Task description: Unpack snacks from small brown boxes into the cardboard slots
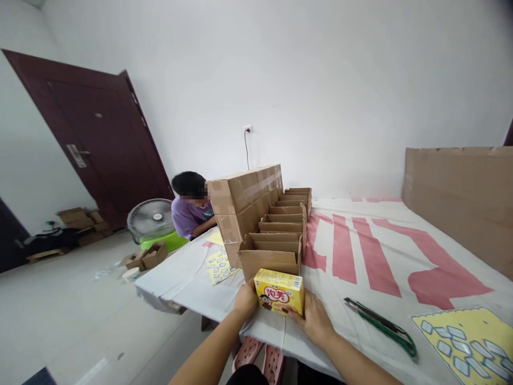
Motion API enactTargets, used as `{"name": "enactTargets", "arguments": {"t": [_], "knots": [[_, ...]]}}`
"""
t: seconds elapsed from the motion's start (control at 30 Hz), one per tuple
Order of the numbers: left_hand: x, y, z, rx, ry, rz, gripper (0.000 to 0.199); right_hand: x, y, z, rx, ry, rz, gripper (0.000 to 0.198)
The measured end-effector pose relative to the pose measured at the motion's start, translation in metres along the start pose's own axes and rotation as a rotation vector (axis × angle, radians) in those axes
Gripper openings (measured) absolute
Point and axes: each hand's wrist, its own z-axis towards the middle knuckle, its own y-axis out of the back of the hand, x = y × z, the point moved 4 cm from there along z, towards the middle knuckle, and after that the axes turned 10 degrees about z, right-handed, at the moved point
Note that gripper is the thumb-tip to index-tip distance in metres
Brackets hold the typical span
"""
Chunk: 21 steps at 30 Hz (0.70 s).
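Note:
A small yellow snack box (279, 291) with red and white lettering is gripped from both sides near the table's front edge. My left hand (245, 300) presses on its left end, and my right hand (315, 319) wraps its right end, with fingers at the lower front. Right behind the box stands an open cardboard carton (269, 262), first in a row of several open cartons running back along the table. What these cartons hold cannot be seen. To the right of my right hand lies a green utility knife (382, 325) with its blade end pointing away.
Closed cardboard cartons (250, 198) are stacked left of the row. Yellow printed sheets (467, 342) lie at the right front. A large cardboard panel (457, 203) stands at the right. Beyond the stack, a person in purple (186, 214) leans at the table, near a fan (150, 218).

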Motion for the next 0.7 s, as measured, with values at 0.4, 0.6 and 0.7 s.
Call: {"name": "enactTargets", "arguments": {"t": [0.4, 0.6, 0.7], "knots": [[0.004, -0.002, -0.023, -0.268, 0.089, -0.264, 0.031, 0.005, 0.004, 0.000, 0.005, -0.063, -0.069, 0.048], [-0.047, 0.011, -0.088, -0.712, -0.450, 0.035, 0.040, 0.006, -0.003, -0.002, 0.090, -0.077, -0.140, 0.081], [-0.077, 0.007, -0.095, -0.672, -0.602, 0.253, 0.053, 0.004, -0.005, -0.003, 0.108, -0.083, -0.154, 0.084]]}}
